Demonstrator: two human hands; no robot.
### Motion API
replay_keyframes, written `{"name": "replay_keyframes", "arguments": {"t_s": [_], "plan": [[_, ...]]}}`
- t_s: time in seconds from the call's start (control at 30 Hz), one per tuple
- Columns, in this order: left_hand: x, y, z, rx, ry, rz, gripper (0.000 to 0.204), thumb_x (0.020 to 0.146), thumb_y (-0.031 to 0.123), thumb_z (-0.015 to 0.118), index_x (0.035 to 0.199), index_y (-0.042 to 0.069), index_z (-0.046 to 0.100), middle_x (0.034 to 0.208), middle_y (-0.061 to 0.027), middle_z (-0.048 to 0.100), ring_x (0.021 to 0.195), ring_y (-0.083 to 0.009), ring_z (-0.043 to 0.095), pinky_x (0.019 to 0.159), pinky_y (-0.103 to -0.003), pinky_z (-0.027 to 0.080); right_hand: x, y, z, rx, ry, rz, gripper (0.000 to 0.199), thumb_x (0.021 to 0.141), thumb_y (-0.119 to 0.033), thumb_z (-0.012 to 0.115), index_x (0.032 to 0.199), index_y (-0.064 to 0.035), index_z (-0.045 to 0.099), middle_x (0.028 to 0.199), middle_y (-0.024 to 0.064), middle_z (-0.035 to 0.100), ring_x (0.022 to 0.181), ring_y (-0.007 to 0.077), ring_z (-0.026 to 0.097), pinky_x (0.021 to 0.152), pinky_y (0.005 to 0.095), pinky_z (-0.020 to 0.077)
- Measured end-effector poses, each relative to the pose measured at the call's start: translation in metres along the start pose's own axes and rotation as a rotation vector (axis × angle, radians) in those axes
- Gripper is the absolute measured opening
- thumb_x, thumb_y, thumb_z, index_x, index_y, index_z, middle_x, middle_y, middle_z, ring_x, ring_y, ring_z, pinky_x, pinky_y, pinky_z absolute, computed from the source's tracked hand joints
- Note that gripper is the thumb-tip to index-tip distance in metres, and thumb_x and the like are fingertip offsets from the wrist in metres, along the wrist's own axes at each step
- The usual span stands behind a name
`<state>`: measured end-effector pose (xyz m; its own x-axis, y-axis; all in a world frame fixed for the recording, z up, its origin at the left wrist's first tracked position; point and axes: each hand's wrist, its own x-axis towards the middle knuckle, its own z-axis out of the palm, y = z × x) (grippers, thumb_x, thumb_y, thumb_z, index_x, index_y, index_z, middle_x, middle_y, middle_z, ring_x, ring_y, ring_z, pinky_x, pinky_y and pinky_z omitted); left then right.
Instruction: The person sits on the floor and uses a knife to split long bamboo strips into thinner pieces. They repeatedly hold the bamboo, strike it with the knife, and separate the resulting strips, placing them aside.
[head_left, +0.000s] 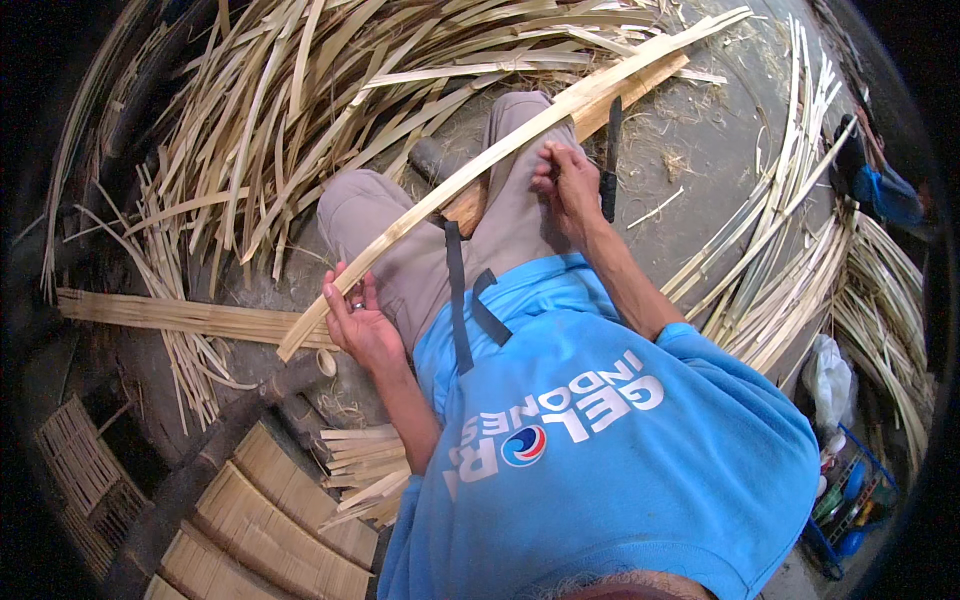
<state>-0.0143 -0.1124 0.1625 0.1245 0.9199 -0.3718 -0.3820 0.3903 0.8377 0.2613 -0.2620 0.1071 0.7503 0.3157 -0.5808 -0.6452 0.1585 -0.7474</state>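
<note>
A long pale bamboo strip (pixel 440 200) slants across my lap from lower left to far right. My left hand (pixel 362 325), with a ring on one finger, is closed round its near end. By my right thigh is my right hand (pixel 570 185), its fingers curled in; whatever they may pinch is hidden. Close beside that hand is a dark knife (pixel 612 145), its blade pointing away; I cannot tell whether the hand touches it. A wooden board (pixel 640 88) lies beneath the strip's far part. Dark straps (pixel 457 290) hang over my lap.
A large heap of split bamboo strips (pixel 290 110) spreads ahead and left. More strips (pixel 780 220) lie at the right. A flat bamboo length (pixel 180 315) is at left, near woven panels (pixel 270 530). A blue wire basket (pixel 850 500) stands at lower right.
</note>
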Motion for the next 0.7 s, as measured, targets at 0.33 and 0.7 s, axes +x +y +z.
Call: {"name": "replay_keyframes", "arguments": {"t_s": [0.33,0.7], "plan": [[-0.001,0.011,0.001,-0.007,-0.049,0.029,0.044,0.103,0.025,0.056,0.135,-0.004,0.047,0.131,-0.0177,0.057,0.117,-0.0259,0.058,0.1,-0.04,0.053,0.021,-0.015,0.01,-0.274,-0.28,0.07,0.022,0.097,-0.024,0.066,0.092,-0.0041,0.059,0.077,0.0027,0.061,0.059,0.0109,0.06,0.05,0.0245,0.0493],[0.009,-0.002,-0.011,-0.087,-0.083,-0.024,0.035,0.103,0.025,0.055,0.13,0.002,0.054,0.132,-0.0125,0.058,0.117,-0.0228,0.058,0.1,-0.042,0.053,0.056,-0.065,-0.043,0.037,0.184,-0.564,0.023,0.102,-0.025,0.056,0.087,-0.0081,0.058,0.075,0.0002,0.058,0.062,0.0076,0.054,0.053,0.0247,0.0456]]}}
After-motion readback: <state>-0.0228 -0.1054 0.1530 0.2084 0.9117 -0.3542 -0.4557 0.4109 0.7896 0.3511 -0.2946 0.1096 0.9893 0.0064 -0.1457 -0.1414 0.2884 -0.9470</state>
